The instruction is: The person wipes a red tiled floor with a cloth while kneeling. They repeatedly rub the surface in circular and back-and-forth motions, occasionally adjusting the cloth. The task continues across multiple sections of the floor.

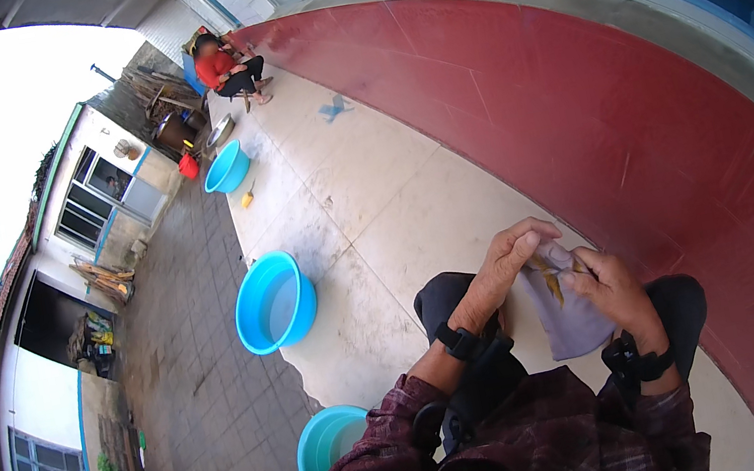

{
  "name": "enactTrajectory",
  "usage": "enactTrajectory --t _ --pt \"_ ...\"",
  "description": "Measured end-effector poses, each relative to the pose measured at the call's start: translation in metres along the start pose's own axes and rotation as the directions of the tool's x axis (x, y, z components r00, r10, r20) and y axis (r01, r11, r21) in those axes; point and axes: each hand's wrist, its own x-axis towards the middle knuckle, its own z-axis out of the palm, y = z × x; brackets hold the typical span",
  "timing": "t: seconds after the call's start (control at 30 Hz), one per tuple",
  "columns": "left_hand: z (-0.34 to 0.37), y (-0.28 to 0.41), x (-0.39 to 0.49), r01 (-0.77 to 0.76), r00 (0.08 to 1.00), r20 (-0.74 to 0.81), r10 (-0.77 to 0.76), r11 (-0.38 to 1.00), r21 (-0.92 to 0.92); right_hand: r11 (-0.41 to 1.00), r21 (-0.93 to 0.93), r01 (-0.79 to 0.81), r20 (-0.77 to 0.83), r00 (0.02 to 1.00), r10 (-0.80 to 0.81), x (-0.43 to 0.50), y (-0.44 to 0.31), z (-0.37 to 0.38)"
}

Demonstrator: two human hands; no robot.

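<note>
A pale lilac cloth (569, 324) with a yellow-brown pattern or piece near its top hangs between my knees. My left hand (513, 258) grips its upper left part, fingers curled over a bunched portion. On the right, my right hand (607, 282) pinches the cloth near the same bunch, close to the left fingertips. Whether the yellow-brown part is printed on the cloth or a separate thing, I cannot tell. Both wrists wear black bands.
Blue plastic basins, one nearer (275, 302), one farther (226, 167) and one beside my left arm (330, 440), stand along the pale ledge (372, 206). A yellow object (247, 199) lies there. A red tiled wall (555, 128) runs along the right. A person (227, 69) sits farther off.
</note>
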Motion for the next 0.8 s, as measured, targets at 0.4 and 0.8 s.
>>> enactTrajectory --t 0.4,0.8 --pt "0.022 0.014 0.011 0.020 0.984 -0.180 0.002 0.993 0.118 0.996 0.059 -0.069 0.014 0.998 0.068 -0.024 0.025 -0.006" --pt "0.022 -0.077 0.001 0.219 0.734 -0.557 -0.388 0.912 -0.347 0.874 -0.486 -0.018 -0.154 0.986 -0.065 -0.001 0.016 -0.027"
